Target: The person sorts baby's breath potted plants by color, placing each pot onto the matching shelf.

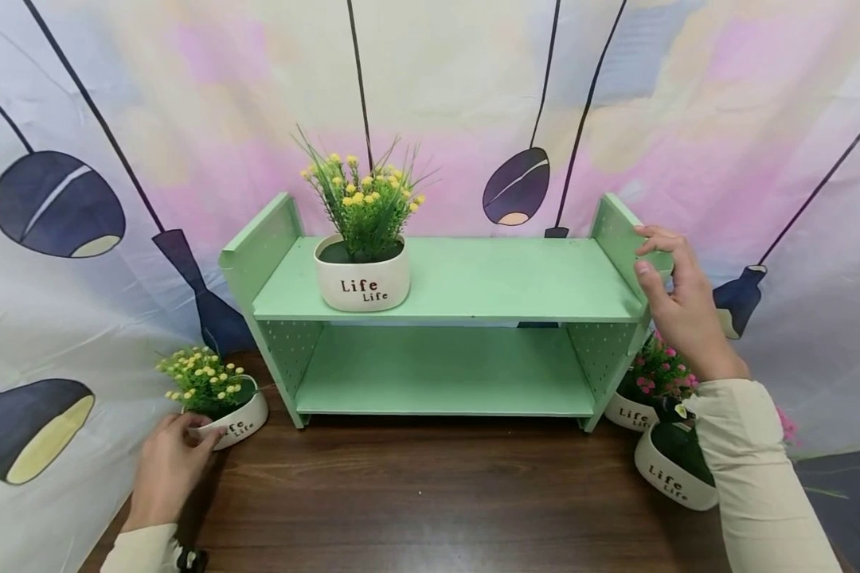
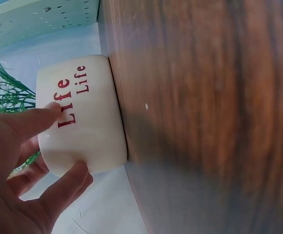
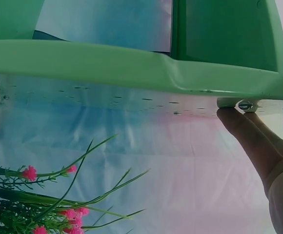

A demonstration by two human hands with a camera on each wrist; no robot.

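My left hand [image 1: 175, 458] grips a white flowerpot [image 1: 256, 414] with yellow flowers, which stands on the table left of the shelf. In the left wrist view, the thumb presses the front of the flowerpot [image 2: 95, 126], near its red lettering. The light green two-tier shelf [image 1: 509, 278] stands at the back of the table. At its right side panel is my right hand [image 1: 681, 306], fingertips by the upper front corner. The fingers [image 3: 253, 141] touch the panel [image 3: 107, 63] in the right wrist view. Another flowerpot [image 1: 364, 286] with yellow flowers stands on the top tier.
Two white pots with pink flowers stand right of the shelf, one pot [image 1: 627, 412] beside its base and one pot [image 1: 666, 473] nearer the front, partly behind the right sleeve. A patterned curtain [image 1: 444, 87] hangs behind. The brown wooden table [image 1: 423, 493] extends in front.
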